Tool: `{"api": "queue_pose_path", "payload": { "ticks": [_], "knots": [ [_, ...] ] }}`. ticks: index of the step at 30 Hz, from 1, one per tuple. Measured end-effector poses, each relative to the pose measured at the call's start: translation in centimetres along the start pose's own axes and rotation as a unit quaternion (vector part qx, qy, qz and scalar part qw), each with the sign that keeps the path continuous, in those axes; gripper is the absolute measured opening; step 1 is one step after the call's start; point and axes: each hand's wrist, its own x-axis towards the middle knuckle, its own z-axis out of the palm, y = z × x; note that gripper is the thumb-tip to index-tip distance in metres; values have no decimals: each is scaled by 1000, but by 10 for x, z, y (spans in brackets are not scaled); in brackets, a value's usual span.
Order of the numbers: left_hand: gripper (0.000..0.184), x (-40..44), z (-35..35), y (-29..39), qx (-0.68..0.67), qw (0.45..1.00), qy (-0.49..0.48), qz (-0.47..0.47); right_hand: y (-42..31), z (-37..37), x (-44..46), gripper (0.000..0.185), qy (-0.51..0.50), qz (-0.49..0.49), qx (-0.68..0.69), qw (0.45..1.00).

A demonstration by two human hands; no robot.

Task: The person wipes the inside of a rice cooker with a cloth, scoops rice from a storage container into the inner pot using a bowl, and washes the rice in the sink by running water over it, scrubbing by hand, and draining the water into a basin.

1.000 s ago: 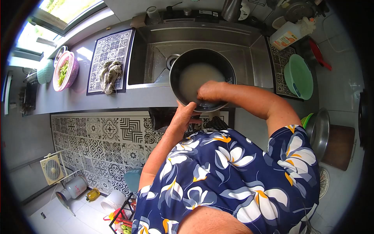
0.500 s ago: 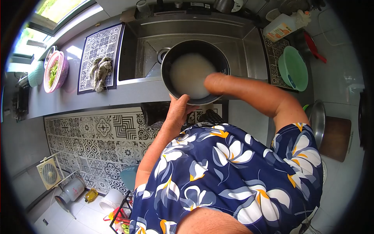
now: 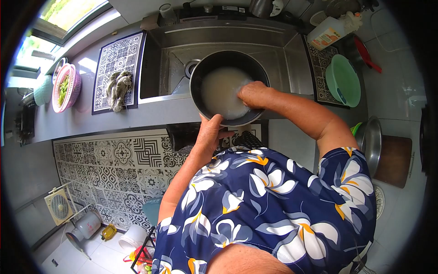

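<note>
A round pot (image 3: pixel 196 84) with a dark lining rests over the front edge of the sink. Cloudy whitish water (image 3: pixel 219 93) fills its bottom; whatever lies beneath the surface is hard to make out. My left hand (image 3: pixel 211 129) grips the pot's near left side, thumb over the rim and fingers round the outside. Inside the pot, toward its right side, is my right hand (image 3: pixel 253 94). Its fingers dip into the water, so their tips are hidden, and I cannot see whether they hold anything.
The steel sink (image 3: pixel 171 52) surrounds the pot's far side. Left of it, a patterned mat (image 3: pixel 119 51) bears a crumpled grey cloth (image 3: pixel 118 91), with a pink basket (image 3: pixel 76 89) of greens farther left. A green basin (image 3: pixel 349 80) and a white bottle (image 3: pixel 325 37) stand at right.
My right hand has shifted slightly up and left within the pot, and more of the hand shows above the water. My left hand keeps its grip on the rim.
</note>
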Motion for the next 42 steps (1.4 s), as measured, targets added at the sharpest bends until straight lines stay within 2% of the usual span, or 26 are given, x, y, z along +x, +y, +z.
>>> {"api": "queue_pose_path", "payload": {
  "ticks": [2,3,5,6,8,11,12,13,15,19,20,22,23,25,26,28,30,31,33,34,36,37,38,39,40,42],
  "knots": [
    [57,1,0,-2,4,1000,8,2,0,9,12,36,169,-54,52,983],
    [59,3,-2,-5,13,1000,10,6,-7,10,14,36,169,-55,52,983],
    [61,8,-5,-9,24,1000,12,12,-30,9,18,38,214,-172,20,961],
    [61,10,-7,-11,30,999,18,13,-35,17,35,38,216,-172,20,961],
    [61,11,-7,-11,33,999,18,10,-42,40,76,47,283,-184,-113,934],
    [60,8,-7,-9,25,1000,10,9,-31,8,63,54,223,-119,-99,962],
    [60,8,-6,-9,25,1000,11,9,-25,-1,54,65,203,-95,-86,971],
    [60,8,-5,-8,22,1000,10,8,-20,-3,50,65,203,-95,-86,971],
    [59,8,-4,-8,17,1000,7,8,-10,-2,45,71,165,23,-2,986],
    [59,10,-5,-13,7,999,13,29,-27,26,30,71,147,99,19,984],
    [59,11,-6,-14,16,999,16,23,-31,27,29,71,147,99,17,984],
    [59,8,-3,-11,21,999,20,16,-37,24,29,60,57,-22,92,994],
    [60,7,-2,-9,29,999,25,10,-37,22,27,60,58,-21,93,994],
    [60,10,-3,-12,28,999,26,15,-36,16,23,45,127,-102,180,970],
    [61,11,-4,-14,24,999,27,19,-33,12,22,45,127,-102,184,969],
    [62,11,-4,-13,28,999,28,26,-15,0,18,36,226,-88,175,954],
    [63,12,-2,-13,30,999,25,31,5,-18,2,33,257,-139,293,910],
    [64,13,-1,-14,27,999,32,31,8,-28,-18,33,258,-134,299,909],
    [64,15,-1,-16,28,999,36,27,9,-43,-51,29,228,-150,613,742],
    [64,16,-2,-17,29,998,43,30,9,-40,-51,29,230,-148,617,738],
    [64,19,-1,-19,30,998,49,36,10,-32,-48,25,254,-234,777,526],
    [63,19,-1,-21,16,997,60,43,10,-16,-36,25,255,-235,778,524],
    [61,21,-1,-23,1,996,72,51,8,8,-15,23,336,-145,423,829],
    [61,23,-2,-26,5,996,71,54,3,10,-14,22,341,-19,-30,939],
    [59,24,-4,-29,2,994,72,77,8,9,-15,22,346,-16,-30,938],
    [51,27,-1,-31,-7,989,104,103,22,-3,-25,20,448,-11,286,847]
  ]
}}
